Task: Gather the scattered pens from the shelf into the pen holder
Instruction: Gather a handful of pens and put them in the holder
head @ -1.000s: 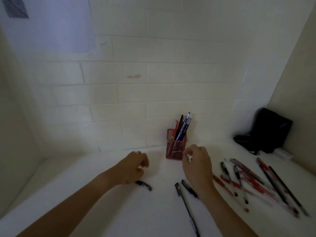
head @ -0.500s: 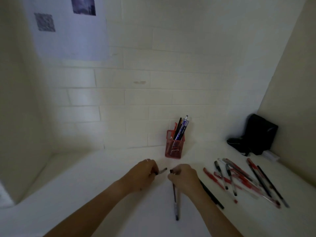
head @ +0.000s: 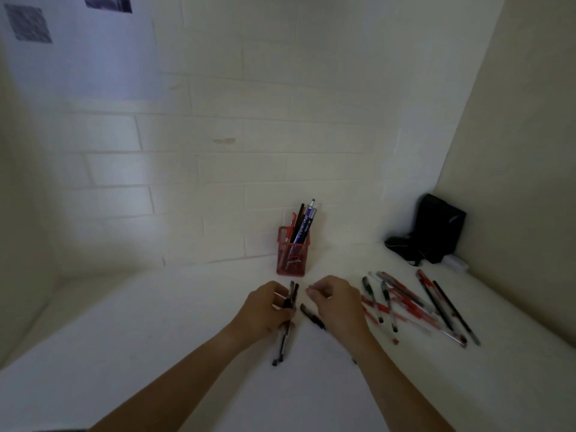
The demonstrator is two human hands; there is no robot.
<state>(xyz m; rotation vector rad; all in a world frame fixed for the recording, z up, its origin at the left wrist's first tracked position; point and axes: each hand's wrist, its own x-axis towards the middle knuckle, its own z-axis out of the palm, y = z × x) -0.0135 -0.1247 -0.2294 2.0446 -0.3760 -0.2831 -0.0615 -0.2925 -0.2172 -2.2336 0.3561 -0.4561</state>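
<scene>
So going left to right: the left hand (head: 265,310) has its fingers curled around a little bundle of black pens (head: 285,332), looks like 2, maybe 3, hard to count with the blur. They run roughly straight away from the person, top ends poking up past the knuckles and pointing at the red mesh pen holder (head: 292,255), bottom ends trailing down toward the body. The holder sits dead ahead of the gap between both hands, near the back wall, already with several pens standing in it. The left hand looks the nearer 1 to it, and since that bundle is already lined up with the holder, I'd guess the drop is mostly lift, tip upright and go forward. The right hand (head: 338,302) is loosely curled, and I can't tell if it's pinching anything; a single black pen (head: 312,316) lies on the shelf (head: 140,332) just under it, angled from upper left to lower right. Further right there's the messy pile of red and black pens (head: 414,304), well apart from the holder, definitely right-hand territory.
</scene>
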